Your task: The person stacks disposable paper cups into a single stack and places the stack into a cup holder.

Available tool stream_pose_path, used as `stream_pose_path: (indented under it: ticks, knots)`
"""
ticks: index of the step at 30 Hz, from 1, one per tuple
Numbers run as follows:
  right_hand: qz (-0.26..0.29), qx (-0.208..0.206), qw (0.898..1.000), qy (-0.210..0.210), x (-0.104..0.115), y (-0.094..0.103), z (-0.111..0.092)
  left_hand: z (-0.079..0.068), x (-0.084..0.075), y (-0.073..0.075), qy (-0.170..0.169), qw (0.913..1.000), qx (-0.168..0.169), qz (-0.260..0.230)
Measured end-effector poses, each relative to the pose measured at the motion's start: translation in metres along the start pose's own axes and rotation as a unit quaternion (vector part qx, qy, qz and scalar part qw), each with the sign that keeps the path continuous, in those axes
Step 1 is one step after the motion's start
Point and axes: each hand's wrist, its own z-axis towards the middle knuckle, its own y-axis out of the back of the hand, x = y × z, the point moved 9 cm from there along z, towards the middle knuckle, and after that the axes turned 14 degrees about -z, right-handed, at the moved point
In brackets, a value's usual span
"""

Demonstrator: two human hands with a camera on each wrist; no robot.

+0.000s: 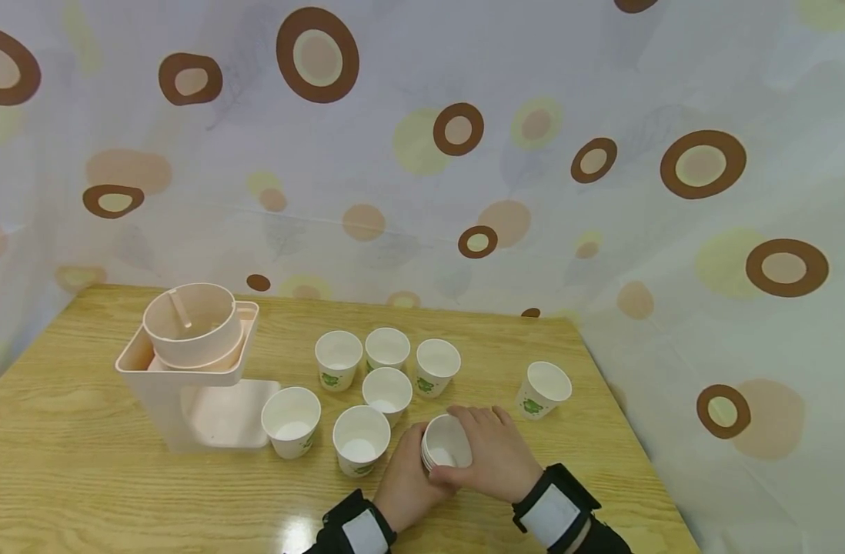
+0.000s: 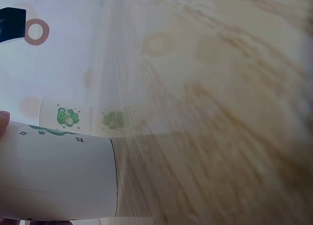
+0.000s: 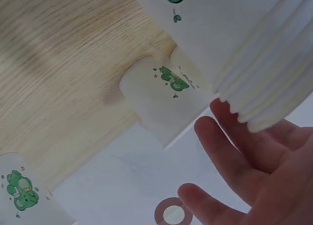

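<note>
A stack of paper cups [image 1: 448, 442] sits between the two hands, on the right of the left hand [image 1: 410, 481] and on the left of the right hand [image 1: 495, 454]. Both hands touch it, so neither is nearer. The left hand is wrapped round its side. The right hand grips it near the mouth, thumb on the near side and fingers over the far side. Several rims show nested, one just past another. The stack's long axis is roughly upright, mouth up; whether its base rests on the counter [image 1: 187, 496] I cannot tell.

The nearest cup [image 1: 362, 442] stands just beyond the left hand and to its left. Past it, farther from that hand, stand a middle cup [image 1: 387, 391] and a back row: left cup [image 1: 339, 362], centre cup [image 1: 388, 350], right cup [image 1: 438, 368]. An outer cup [image 1: 291, 423] is farther left. A lone cup [image 1: 543, 390] stands beyond the right hand and to its right, nearer that hand than the left.

Well left of the left hand is a pale bin [image 1: 165, 400] with a round tub [image 1: 190, 338] on top. Beyond both hands hangs a patterned cloth [image 1: 395, 192].
</note>
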Motion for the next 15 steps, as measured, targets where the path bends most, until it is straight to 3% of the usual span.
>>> stream_pose_path:
  ticks: [7, 12, 15]
  knots:
    - [0.017, -0.065, 0.995, -0.072, -0.038, 0.015, 0.006, 0.000, -0.003, -0.004, -0.004, 1.0000, -0.003, -0.004]
    - [-0.007, -0.117, 0.981, -0.157, -0.092, 0.021, 0.012, -0.001, 0.000, -0.002, 0.004, 0.9998, -0.010, -0.014]
    - [-0.013, -0.104, 0.970, -0.220, -0.129, 0.013, 0.015, -0.001, 0.001, 0.001, -0.002, 0.9998, -0.017, -0.013]
